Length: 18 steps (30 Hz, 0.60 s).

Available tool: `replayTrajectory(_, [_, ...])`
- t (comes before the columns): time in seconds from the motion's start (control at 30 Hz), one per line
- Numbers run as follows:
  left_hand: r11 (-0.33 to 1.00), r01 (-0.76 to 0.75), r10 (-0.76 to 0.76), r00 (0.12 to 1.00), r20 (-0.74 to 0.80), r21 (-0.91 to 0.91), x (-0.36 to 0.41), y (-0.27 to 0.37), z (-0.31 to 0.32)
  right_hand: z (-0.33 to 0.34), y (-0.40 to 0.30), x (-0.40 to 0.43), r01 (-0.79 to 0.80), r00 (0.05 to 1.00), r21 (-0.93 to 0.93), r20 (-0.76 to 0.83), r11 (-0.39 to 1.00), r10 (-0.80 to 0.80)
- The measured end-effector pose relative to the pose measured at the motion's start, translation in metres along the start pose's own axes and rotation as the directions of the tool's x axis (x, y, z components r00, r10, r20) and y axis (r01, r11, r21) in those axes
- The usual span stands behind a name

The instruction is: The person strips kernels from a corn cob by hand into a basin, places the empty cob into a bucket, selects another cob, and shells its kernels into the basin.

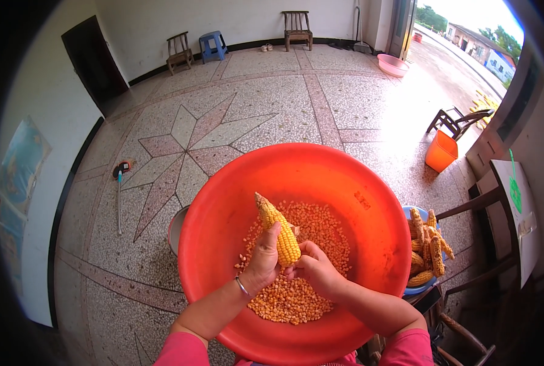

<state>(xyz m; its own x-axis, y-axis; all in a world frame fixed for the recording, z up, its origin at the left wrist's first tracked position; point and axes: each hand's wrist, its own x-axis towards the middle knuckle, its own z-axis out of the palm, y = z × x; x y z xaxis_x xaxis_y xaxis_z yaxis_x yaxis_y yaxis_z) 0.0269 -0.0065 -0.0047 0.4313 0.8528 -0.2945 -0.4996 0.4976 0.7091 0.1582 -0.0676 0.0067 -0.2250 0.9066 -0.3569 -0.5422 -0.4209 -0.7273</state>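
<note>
A yellow ear of corn (278,228) is held over a large red plastic basin (217,201), its narrow tip pointing up and left. My left hand (262,258), with a silver bracelet at the wrist, is closed around its left side. At the ear's lower, blunt end is my right hand (315,270), its fingers bent and touching the ear; whether anything lies between them is hidden. Loose corn kernels (294,299) cover the bottom of the basin beneath both hands.
To the right, a blue basin (419,289) holds several ears of corn (436,251). Beside it are wooden chair legs and an upright board (523,228). An orange bin (442,152) stands farther off. Left of the red basin, a grey container (176,228) is partly hidden. A long-handled tool (119,196) lies on the floor.
</note>
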Motion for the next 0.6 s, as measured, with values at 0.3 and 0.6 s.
replayTrajectory(0.3, [0.981,0.124,-0.121,0.992,0.029,-0.151,0.000,0.001,-0.003,-0.014,0.008,0.003,-0.021,1.000,-0.192,-0.008,0.981,0.019])
replayTrajectory(0.6, [0.985,0.077,-0.090,0.993,-0.077,-0.153,0.003,0.002,-0.010,0.002,0.009,0.000,0.062,0.997,-0.270,-0.027,0.961,-0.071])
